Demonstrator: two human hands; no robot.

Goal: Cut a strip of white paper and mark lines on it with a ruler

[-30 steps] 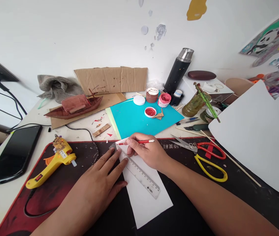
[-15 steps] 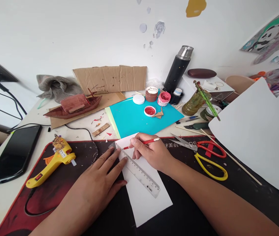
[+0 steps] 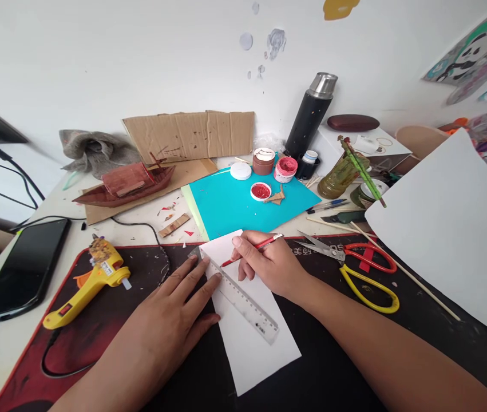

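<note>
A strip of white paper (image 3: 264, 360) lies aslant on the dark mat, with a clear ruler (image 3: 249, 306) placed diagonally over it. My left hand (image 3: 174, 312) rests flat with fingers spread, its fingertips pressing the ruler's upper end and the paper's left edge. In my right hand (image 3: 264, 260) is a red pencil (image 3: 266, 242), pinched between thumb and fingers. The pencil's tip is at the ruler's upper right edge, near the left fingertips. A faint line shows on the paper left of the ruler.
Open scissors (image 3: 337, 252) and a wooden stick (image 3: 406, 272) lie right. A yellow glue gun (image 3: 88, 283) and black phone (image 3: 24, 269) are left. Behind are a red model boat (image 3: 127, 186), paint jars (image 3: 285, 169) on a blue sheet (image 3: 226, 206), and a black flask (image 3: 309, 117).
My right hand and the pencil have shifted slightly right and down along the ruler's edge. My left hand holds its place on the ruler. The view has tilted slightly.
</note>
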